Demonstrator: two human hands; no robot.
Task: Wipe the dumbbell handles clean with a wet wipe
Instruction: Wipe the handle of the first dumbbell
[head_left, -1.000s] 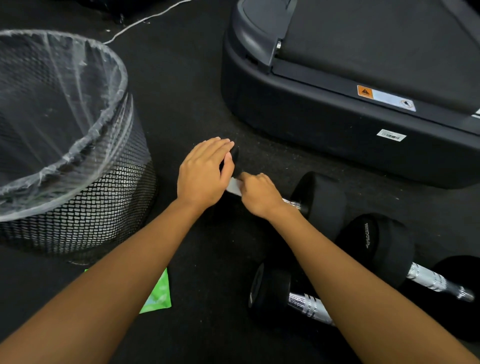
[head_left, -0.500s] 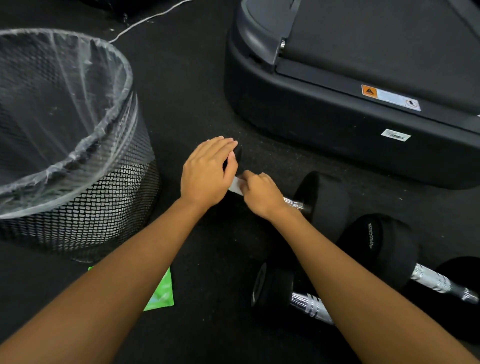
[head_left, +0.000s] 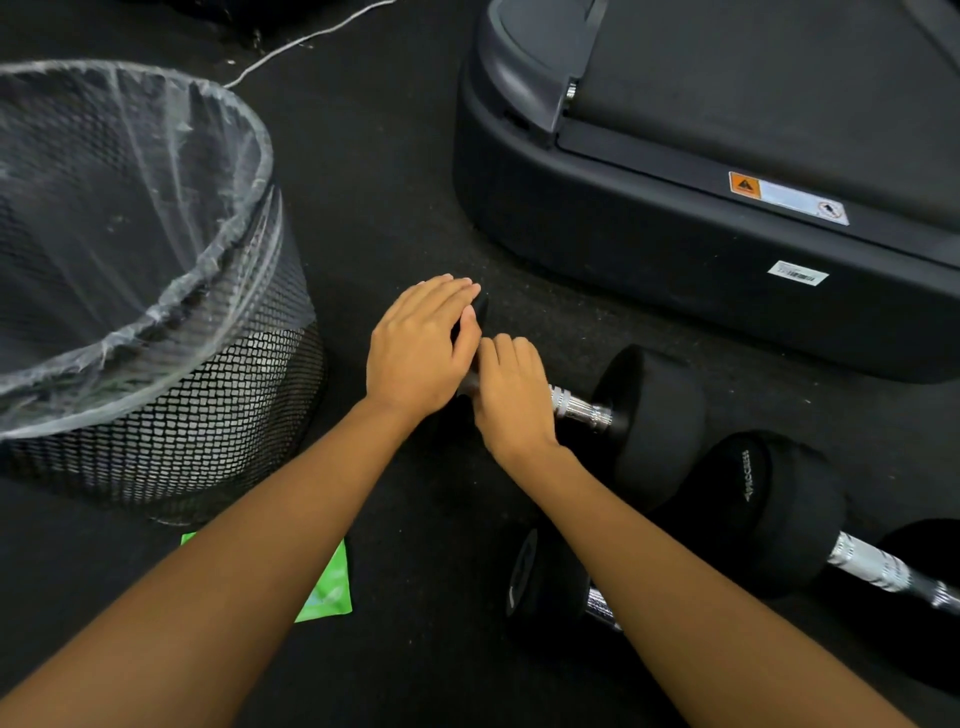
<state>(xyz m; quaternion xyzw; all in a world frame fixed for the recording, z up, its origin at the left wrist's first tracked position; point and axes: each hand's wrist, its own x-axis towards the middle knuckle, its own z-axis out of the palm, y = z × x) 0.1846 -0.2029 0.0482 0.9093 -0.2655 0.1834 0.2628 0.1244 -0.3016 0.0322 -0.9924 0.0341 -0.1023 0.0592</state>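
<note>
Looking down at a dumbbell (head_left: 639, 415) lying on its side on the black floor (head_left: 389, 182), right around the middle of the frame. Runs on a diagonal, long axis going from just left of centre down toward the lower right, one black head pointing at the bin side, the other at the lower right corner. Only seeing the right-hand stretch of the chrome handle and the big head past it.

Got the left hand (head_left: 421, 348) draped flat over the upper-left head, fingers straight and pressed together. Got the right hand (head_left: 511, 395) touching it on the right, fingers curled down over the handle and clamped on it. Can just make out a pale sliver (head_left: 470, 383) between the two hands, too little to say more.

Also seeing a second dumbbell (head_left: 779, 509) in the lower right, lying on much the same diagonal, and a third dumbbell (head_left: 540, 582) at the bottom, mostly hidden behind the right forearm. Over on the left, a black mesh bin (head_left: 208, 415) lined with clear plastic. Below that, a green packet (head_left: 327, 592) poking out from under the left forearm. Upper right, a dark treadmill base (head_left: 675, 260) with a couple of stickers. Top of frame, a thin white cable (head_left: 311, 39) on the floor.
</note>
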